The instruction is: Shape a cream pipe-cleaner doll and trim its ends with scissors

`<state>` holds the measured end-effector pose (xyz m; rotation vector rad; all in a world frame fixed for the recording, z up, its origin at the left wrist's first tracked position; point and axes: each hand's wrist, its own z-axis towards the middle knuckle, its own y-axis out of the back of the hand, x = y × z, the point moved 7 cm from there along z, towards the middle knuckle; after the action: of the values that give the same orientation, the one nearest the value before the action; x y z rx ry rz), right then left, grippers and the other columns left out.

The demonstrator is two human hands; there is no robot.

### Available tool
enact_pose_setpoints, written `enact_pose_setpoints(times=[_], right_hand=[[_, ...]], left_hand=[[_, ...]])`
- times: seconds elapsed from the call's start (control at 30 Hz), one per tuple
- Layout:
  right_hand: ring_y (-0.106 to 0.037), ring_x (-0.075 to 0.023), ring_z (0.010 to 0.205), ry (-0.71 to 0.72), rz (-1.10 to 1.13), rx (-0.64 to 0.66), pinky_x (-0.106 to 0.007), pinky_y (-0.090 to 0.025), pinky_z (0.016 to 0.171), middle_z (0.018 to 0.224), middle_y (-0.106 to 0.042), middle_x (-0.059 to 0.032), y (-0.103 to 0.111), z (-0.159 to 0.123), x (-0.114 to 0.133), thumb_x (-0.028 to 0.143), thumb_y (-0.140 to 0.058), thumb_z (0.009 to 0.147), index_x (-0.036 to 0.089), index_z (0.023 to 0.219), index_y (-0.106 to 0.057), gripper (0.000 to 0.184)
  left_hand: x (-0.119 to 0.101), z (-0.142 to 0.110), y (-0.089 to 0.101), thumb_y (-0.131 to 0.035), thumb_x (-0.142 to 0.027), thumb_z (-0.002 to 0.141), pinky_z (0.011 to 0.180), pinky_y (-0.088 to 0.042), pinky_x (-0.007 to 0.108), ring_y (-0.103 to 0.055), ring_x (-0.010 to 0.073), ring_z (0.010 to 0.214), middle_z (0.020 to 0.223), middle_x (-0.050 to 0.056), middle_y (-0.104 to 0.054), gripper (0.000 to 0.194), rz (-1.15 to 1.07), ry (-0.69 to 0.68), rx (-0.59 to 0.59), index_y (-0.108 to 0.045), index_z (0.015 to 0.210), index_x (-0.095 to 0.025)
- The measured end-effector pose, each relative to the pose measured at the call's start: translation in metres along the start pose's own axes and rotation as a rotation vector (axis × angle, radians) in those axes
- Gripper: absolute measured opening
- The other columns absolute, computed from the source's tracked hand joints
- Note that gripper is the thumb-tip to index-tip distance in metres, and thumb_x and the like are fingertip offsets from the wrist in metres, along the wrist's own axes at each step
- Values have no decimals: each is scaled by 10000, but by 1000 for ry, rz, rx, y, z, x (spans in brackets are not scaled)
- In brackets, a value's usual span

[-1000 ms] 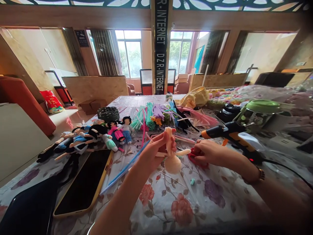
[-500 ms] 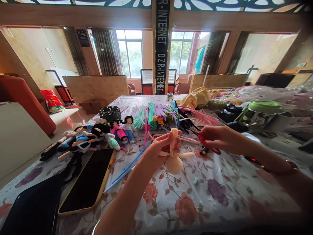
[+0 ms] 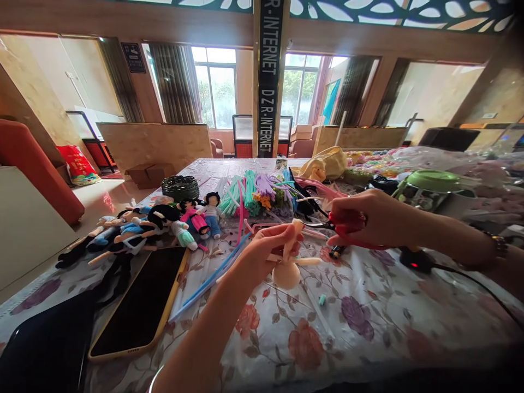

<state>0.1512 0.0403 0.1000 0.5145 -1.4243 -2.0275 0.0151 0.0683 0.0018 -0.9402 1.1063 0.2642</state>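
Observation:
My left hand (image 3: 275, 244) is closed on a cream pipe-cleaner doll body (image 3: 286, 274), held upside down with its round head at the bottom and an arm sticking out to the right. In my right hand (image 3: 352, 218) is a pair of red-handled scissors (image 3: 357, 239). Their blades point left and reach the upper end of the doll body, just above my left fingertips. Whether the blades touch it I cannot tell. A small teal scrap (image 3: 322, 299) lies on the flowered tablecloth (image 3: 278, 338) below.
Several finished dolls (image 3: 196, 218) lie at the left, by a phone (image 3: 139, 305) and a dark wire basket (image 3: 180, 187). Bundles of coloured pipe cleaners (image 3: 257, 191) sit ahead. A black device with a red light (image 3: 415, 262) and its cable lie right. Beyond stands a green-lidded container (image 3: 432, 181).
My right hand has moved left, bringing the scissors' blades to the doll body's upper end. My left hand still grips the body. The whole view has shifted slightly.

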Motion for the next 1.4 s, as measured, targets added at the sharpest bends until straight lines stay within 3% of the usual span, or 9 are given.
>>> enact_pose_setpoints(times=[0.83,1.4], right_hand=[[-238,-87,528,-35,-3,218,-231,-274,468,544,-325,67,-2,10,-5,597,-617,709,202,618,-339,492],[-191,-77,517,-38,18,258,-237,-229,447,507,-286,75,-13,12,-5,569,-572,758,194,580,-284,506]], left_hand=[[3,-2,-2,-733,-311,689,509,-378,189,-512,64,527,635,11,-577,206,5,65,-62,-694,761,-123],[-1,-4,-1,-767,-339,629,488,-323,202,-457,57,519,606,10,-579,242,93,35,-161,-707,707,-118]])
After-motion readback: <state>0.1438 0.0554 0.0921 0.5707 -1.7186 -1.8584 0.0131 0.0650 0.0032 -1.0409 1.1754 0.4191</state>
